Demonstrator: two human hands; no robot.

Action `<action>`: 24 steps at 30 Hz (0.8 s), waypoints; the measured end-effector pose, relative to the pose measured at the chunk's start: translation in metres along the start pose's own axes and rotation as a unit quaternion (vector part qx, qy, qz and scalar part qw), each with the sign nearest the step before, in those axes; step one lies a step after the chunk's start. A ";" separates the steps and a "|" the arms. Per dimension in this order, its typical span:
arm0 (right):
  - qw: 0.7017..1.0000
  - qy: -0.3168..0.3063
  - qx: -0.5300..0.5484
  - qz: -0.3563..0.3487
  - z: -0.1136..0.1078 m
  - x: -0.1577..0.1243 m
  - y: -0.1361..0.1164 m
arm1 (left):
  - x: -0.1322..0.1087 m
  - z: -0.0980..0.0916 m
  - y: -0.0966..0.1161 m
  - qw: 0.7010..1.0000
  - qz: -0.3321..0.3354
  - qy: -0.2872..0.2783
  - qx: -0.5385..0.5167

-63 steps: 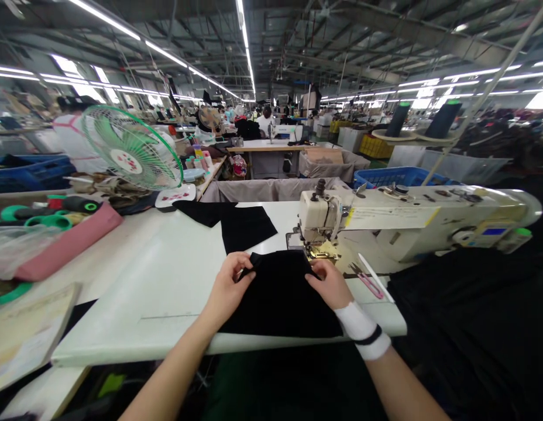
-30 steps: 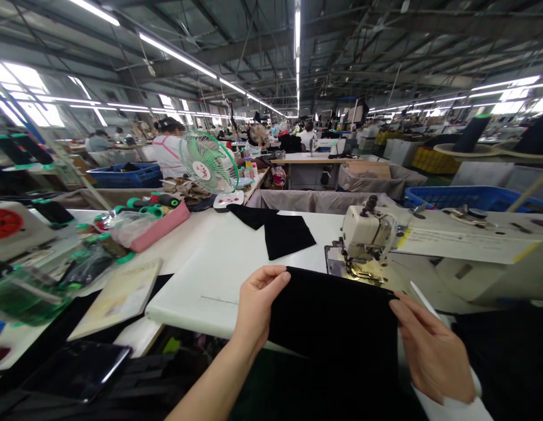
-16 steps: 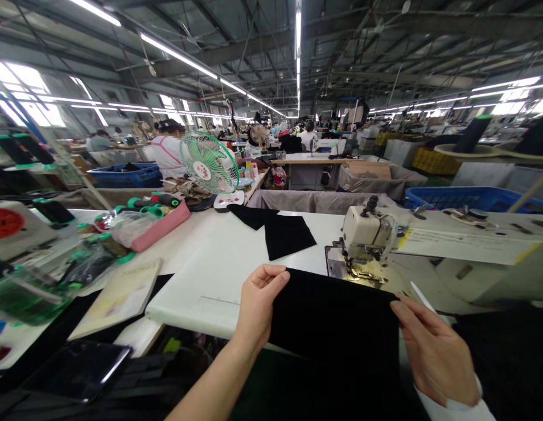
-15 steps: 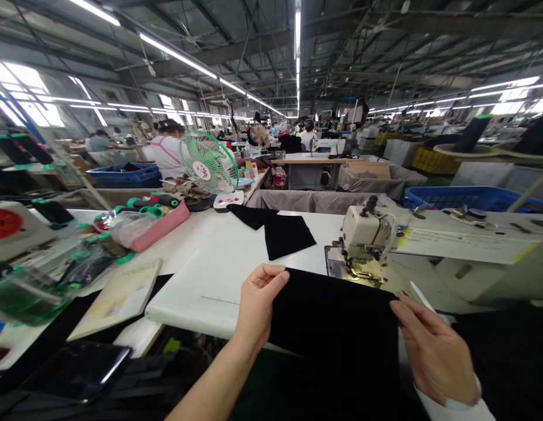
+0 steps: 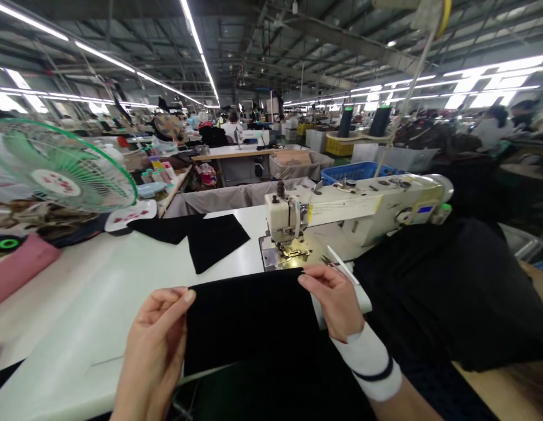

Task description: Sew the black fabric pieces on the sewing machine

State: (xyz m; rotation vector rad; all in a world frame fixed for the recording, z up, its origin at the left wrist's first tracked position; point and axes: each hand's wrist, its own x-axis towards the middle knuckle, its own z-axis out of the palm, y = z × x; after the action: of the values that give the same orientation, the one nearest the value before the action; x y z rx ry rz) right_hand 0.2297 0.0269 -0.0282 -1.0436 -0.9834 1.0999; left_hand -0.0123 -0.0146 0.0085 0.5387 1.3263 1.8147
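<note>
A black fabric piece (image 5: 249, 321) is stretched between my hands at the front edge of the white sewing table (image 5: 100, 304). My left hand (image 5: 160, 333) pinches its upper left corner between thumb and fingers. At the upper right corner, my right hand (image 5: 335, 298) grips it the same way; a white band with a dark stripe wraps that wrist. Just beyond the cloth's top edge stands the sewing machine (image 5: 284, 225), its needle area lit yellow. Beside my right hand lie a white pen-like stick (image 5: 343, 264) and small dark-tipped snips (image 5: 327, 261).
Two black fabric pieces (image 5: 216, 241) lie overlapping on the table left of the machine. A large black cloth pile (image 5: 447, 292) rises at the right. At left are a green fan (image 5: 61, 169) and a pink case (image 5: 21, 269). Behind the machine is a blue crate (image 5: 357, 171).
The view has turned to the right, bringing the machine's far end and the black pile into sight. Both hands still hold the fabric, now more level across its top edge.
</note>
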 end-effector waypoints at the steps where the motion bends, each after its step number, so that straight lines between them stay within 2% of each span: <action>1: 1.000 0.007 0.020 0.016 0.001 0.001 0.001 | -0.001 -0.001 0.000 1.000 -0.003 0.000 0.002; 4: 0.998 0.017 0.047 0.032 0.001 0.002 0.005 | -0.002 -0.004 -0.001 1.000 0.005 -0.006 -0.001; 7: 0.999 0.014 0.030 0.034 0.000 0.003 0.005 | -0.002 -0.006 -0.002 1.000 0.005 -0.008 0.002; 13: 1.000 0.005 0.011 0.005 0.000 0.003 0.007 | 0.000 -0.006 -0.006 1.000 0.008 -0.003 0.016; 16: 0.999 0.001 0.037 -0.003 0.000 0.004 0.005 | 0.000 -0.005 -0.004 1.000 0.018 -0.012 0.021; 20: 0.998 -0.031 0.062 0.005 -0.002 0.005 -0.001 | 0.012 0.002 0.022 0.996 0.054 -0.050 0.059; 22: 0.997 -0.074 0.026 0.007 -0.003 -0.001 -0.002 | 0.027 0.015 0.043 0.983 0.106 -0.102 0.112; 24: 0.991 -0.131 -0.036 -0.007 -0.003 -0.014 0.002 | 0.047 0.037 0.057 0.952 0.155 -0.177 0.198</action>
State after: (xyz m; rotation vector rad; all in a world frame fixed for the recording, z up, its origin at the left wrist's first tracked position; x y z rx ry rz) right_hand 0.2297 0.0131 -0.0323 -0.9629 -1.2464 1.2178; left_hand -0.0331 0.0371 0.0692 1.2893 1.4112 1.5861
